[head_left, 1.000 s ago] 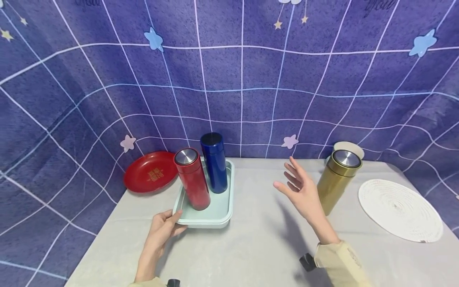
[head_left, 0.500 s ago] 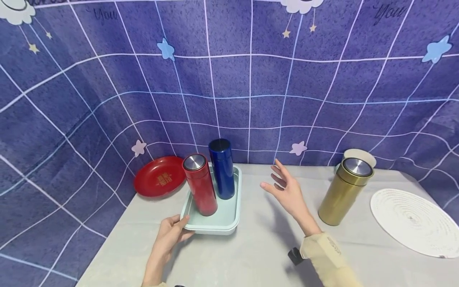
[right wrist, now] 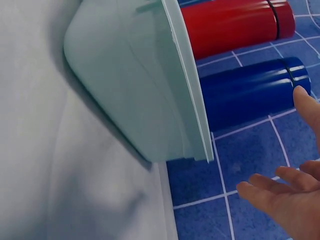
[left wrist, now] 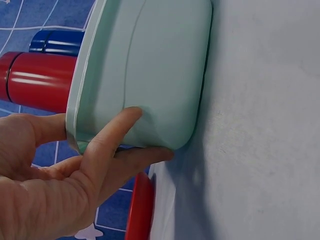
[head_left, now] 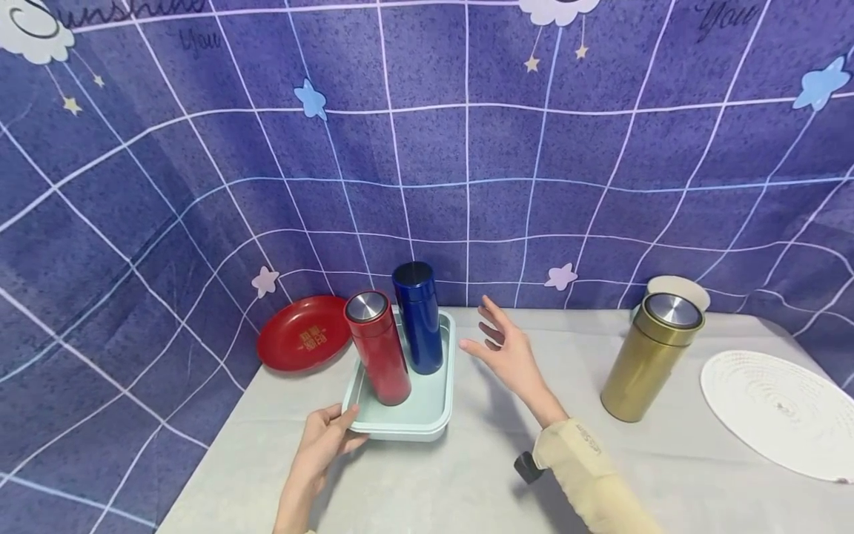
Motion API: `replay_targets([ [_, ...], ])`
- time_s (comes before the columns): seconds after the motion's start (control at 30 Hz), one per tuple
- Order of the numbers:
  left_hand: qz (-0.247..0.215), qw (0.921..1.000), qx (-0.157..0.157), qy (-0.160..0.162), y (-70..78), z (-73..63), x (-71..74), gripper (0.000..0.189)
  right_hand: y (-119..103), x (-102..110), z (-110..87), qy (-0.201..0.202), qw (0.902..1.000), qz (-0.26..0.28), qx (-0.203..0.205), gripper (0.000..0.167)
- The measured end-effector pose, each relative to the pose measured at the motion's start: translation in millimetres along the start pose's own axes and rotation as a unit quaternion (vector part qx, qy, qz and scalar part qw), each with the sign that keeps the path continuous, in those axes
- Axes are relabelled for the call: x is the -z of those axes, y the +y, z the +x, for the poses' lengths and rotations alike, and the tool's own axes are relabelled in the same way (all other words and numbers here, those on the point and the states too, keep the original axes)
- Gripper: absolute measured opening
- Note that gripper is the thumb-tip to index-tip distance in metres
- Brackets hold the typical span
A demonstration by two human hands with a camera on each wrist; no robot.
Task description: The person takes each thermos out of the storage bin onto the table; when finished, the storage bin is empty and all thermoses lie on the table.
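A pale green plastic tub [head_left: 437,428] stands on the left half of the table. Inside it a red thermos flask [head_left: 382,360] and a dark blue thermos flask [head_left: 423,330] stand upright, the blue one behind and to the right. My left hand [head_left: 322,446] grips the tub's near left corner, thumb over the rim; in the left wrist view its other fingers [left wrist: 112,135] lie against the outer wall. Apart from the tub's right side, my right hand [head_left: 510,356] hovers with fingers spread, holding nothing. The right wrist view shows its thumb overlapping the blue flask [right wrist: 250,92].
A red oval plate [head_left: 303,334] lies behind the tub at the left. To the right stand a gold thermos flask [head_left: 650,363] and, behind it, a pale cup [head_left: 687,289]. A round white woven mat [head_left: 777,415] lies at the far right. A purple curtain [head_left: 467,170] hangs behind.
My right hand has moved left from beside the gold flask toward the tub. My left hand keeps its hold on the tub's corner. The head view has shifted slightly.
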State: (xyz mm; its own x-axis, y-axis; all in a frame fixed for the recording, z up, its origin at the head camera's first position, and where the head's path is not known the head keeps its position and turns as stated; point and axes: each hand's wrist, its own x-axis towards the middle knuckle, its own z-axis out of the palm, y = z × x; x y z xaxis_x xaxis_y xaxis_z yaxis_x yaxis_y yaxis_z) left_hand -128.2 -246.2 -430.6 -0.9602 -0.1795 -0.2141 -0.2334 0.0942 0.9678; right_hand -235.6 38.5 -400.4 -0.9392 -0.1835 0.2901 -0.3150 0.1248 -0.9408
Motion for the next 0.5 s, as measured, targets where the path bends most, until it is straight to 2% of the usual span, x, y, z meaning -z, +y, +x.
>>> replay_targets([
  [0.23, -0.007, 0.9999, 0.011, -0.004, -0.4, 0.4, -0.4, 0.044, -2, -17, 10.7, -0.007, 0.9998, 0.015, 0.015, 0.084],
  [0.5, -0.006, 0.9999, 0.009, -0.009, 0.1, 0.8, -0.5, 0.045, 2, -39, 22.8, -0.01, 0.9997, 0.018, 0.011, 0.089],
])
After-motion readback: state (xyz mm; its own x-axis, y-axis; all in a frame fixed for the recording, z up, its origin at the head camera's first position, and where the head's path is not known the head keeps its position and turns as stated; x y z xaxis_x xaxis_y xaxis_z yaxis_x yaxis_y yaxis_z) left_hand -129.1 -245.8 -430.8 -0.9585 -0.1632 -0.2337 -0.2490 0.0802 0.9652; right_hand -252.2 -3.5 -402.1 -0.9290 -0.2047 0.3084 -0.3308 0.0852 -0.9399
